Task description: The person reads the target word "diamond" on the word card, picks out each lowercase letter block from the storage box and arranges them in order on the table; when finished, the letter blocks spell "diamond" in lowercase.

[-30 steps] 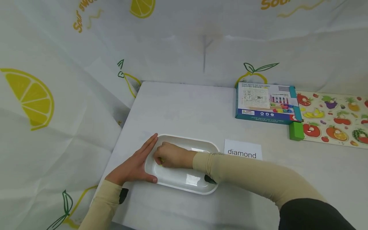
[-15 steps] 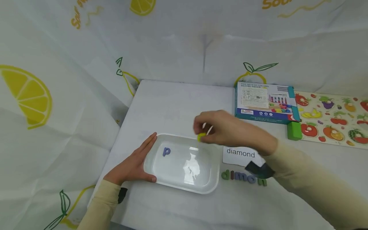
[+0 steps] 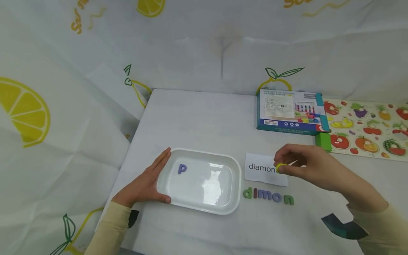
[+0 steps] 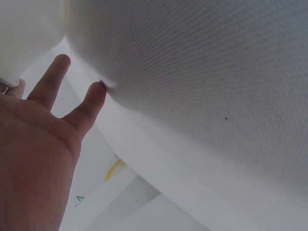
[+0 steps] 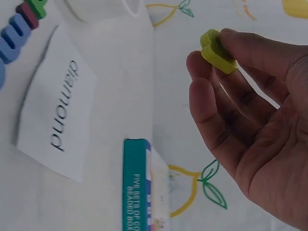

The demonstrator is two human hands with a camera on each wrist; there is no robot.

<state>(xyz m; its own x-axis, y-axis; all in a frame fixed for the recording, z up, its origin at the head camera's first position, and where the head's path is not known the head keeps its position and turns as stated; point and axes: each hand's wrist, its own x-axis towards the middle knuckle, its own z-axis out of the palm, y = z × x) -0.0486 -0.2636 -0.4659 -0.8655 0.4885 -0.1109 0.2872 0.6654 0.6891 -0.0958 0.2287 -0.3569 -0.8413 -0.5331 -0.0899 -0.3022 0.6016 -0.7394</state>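
Observation:
In the head view my left hand rests on the left end of the white tray, thumb and straight fingers spread along its rim. A purple letter p lies inside the tray. My right hand pinches a small yellow letter between thumb and fingers, held up over the right end of the white card printed "diamond". Which letter it is, I cannot tell. Below the card, a row of coloured letters reads "dimon". The right hand covers the card's last printed letter in the head view.
At the back right lies a flat boxed set with a teal edge. A green block sits by its corner, against a fruit puzzle board. A white cloth with lemon prints hangs behind and to the left of the table.
My right hand has lifted the yellow letter out of the tray and carried it right, over the card. The purple p and the letter row have come into sight. The left hand stays on the tray.

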